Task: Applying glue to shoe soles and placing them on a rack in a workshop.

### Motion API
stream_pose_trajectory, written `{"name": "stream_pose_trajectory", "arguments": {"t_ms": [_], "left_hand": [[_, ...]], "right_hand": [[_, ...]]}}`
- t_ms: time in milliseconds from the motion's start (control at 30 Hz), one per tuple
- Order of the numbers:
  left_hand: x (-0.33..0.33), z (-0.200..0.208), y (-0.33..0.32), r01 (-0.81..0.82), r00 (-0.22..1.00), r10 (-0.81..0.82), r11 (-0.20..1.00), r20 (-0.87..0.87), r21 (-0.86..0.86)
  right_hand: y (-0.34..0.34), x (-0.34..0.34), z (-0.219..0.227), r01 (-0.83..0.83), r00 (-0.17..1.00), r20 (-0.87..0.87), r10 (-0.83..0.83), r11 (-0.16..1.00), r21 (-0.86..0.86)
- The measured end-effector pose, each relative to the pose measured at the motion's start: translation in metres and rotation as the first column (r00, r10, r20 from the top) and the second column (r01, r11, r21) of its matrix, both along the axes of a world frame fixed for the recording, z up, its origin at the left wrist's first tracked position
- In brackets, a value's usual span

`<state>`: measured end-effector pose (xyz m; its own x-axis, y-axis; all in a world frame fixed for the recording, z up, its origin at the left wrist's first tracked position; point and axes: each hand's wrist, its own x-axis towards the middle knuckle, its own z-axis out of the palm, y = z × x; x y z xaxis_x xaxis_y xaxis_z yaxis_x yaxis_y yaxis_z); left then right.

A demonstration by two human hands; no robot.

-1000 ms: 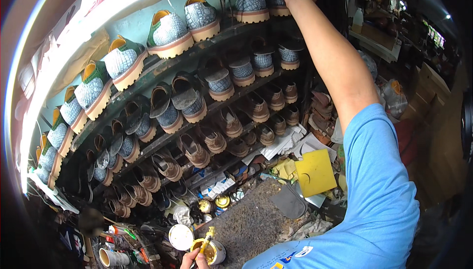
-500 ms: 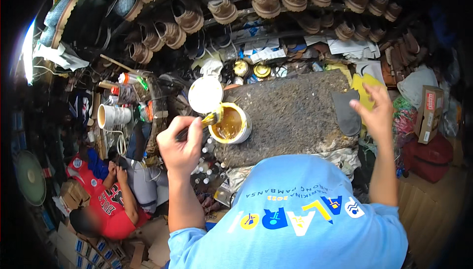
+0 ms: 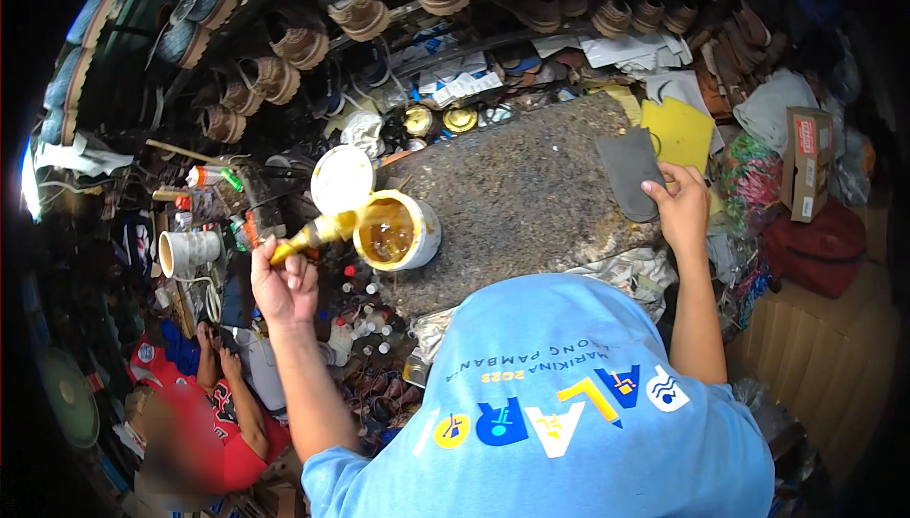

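Note:
My left hand (image 3: 282, 281) is closed round the yellow handle of a glue-coated brush (image 3: 327, 229). Its bristle end is blurred and reaches the left rim of a white tub (image 3: 429, 238) of amber, glue-like liquid. Behind the tub, a round white lid (image 3: 342, 178) stands tilted. On the right, my right hand (image 3: 684, 207) pinches the near right edge of a flat, dark grey, sole-shaped piece (image 3: 626, 172) at the end of the dark, rough work slab (image 3: 517, 186).
Yellow sheets (image 3: 678, 134) lie beyond the slab's right end. Several small bottles (image 3: 370, 324) stand near the tub. Shelves of brown shoes (image 3: 355, 11) run overhead. At lower left sits another person in red (image 3: 204, 418). A cardboard box (image 3: 808, 163) stands far right.
My right hand has come down from above the slab's end and taken the grey piece's edge. My left hand has drawn back left with the brush. The whole view has shifted.

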<state>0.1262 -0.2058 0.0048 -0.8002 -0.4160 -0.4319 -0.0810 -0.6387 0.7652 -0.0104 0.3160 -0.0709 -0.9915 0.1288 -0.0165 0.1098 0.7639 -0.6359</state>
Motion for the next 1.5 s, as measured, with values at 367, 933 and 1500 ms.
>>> {"name": "stream_pose_trajectory", "arguments": {"t_ms": [367,933,1500], "left_hand": [[0.023,0.009,0.019,0.311,0.931,-0.277,0.943,0.239,-0.118],[-0.080,0.020,0.165,0.349,0.899,-0.422,0.537,0.113,-0.769],[-0.104,-0.007,0.250,0.352,0.763,-0.530,-0.139,0.370,-0.925]], "right_hand": [[-0.039,0.007,0.008,0.077,0.977,0.202,0.069,0.769,-0.635],[-0.075,0.033,-0.019,-0.507,0.800,-0.381,0.464,0.862,-0.015],[-0.059,0.052,-0.024,-0.630,0.705,-0.401,0.585,0.776,0.023]]}}
